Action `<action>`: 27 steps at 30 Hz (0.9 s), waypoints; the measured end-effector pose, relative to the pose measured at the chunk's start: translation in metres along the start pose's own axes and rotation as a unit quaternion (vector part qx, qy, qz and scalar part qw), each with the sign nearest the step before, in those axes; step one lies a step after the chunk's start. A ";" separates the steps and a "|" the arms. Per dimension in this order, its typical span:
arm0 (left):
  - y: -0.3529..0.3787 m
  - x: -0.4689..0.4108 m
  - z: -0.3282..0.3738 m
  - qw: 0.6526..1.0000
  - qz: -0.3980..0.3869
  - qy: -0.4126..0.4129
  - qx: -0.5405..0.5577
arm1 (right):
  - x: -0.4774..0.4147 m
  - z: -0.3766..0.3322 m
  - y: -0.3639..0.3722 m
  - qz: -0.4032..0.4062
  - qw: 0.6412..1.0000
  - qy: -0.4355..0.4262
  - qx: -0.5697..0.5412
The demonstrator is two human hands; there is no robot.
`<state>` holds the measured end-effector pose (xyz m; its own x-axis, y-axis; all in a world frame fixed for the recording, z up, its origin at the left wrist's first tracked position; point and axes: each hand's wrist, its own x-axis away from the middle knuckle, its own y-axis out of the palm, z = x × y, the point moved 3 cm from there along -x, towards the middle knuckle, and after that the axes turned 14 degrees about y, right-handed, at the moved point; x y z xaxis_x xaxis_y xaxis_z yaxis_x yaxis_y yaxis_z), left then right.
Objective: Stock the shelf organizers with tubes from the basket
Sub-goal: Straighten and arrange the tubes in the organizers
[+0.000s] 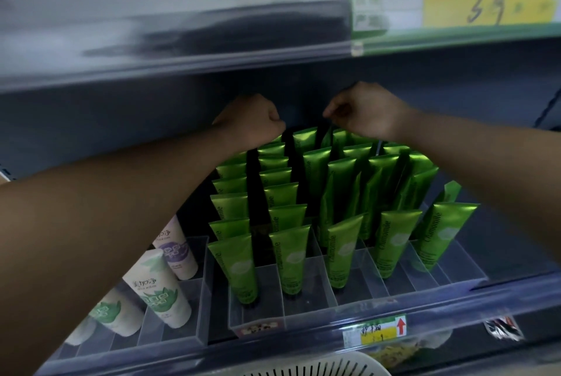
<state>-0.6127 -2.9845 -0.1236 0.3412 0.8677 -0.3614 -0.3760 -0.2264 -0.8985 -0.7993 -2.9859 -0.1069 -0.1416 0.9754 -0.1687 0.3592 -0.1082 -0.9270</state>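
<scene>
Two hands are reaching to the upper middle of the frame, above the rearmost green Chamomile tubes [290, 257]. The left hand [252, 120] is curling into a fist and the right hand [368, 113] is bending its fingers downward; I cannot tell whether either is gripping anything. The tubes are standing in five lanes of one clear organizer [361, 293], with five in front. Four white tubes [158, 287] are leaning in a second organizer [182, 330] at lower left. One basket [318, 368] is showing at the bottom edge.

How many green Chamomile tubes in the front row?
5 green tubes, one fronting each lane of the clear organizer, left to right. None seem hidden there.
</scene>
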 end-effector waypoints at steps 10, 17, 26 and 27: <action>0.021 -0.021 0.027 0.995 -0.058 0.067 -0.038 | -0.008 0.002 0.019 -0.021 0.995 -0.045 0.089; 0.028 -0.025 0.025 0.995 -0.056 0.054 -0.068 | -0.002 -0.008 0.023 -0.021 0.995 -0.077 0.064; 0.027 -0.026 0.029 0.992 -0.061 0.045 -0.098 | -0.005 -0.021 0.028 -0.032 0.997 -0.069 0.015; 0.027 -0.026 0.029 0.992 -0.063 0.039 -0.101 | -0.004 -0.023 0.029 -0.033 0.997 -0.071 0.016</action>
<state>-0.6571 -3.0004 -0.1307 0.4430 0.8598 -0.2538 -0.1481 -0.2090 -0.9666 -0.7670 -2.9888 -0.1251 -0.2933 0.9440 -0.1513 0.3163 -0.0535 -0.9472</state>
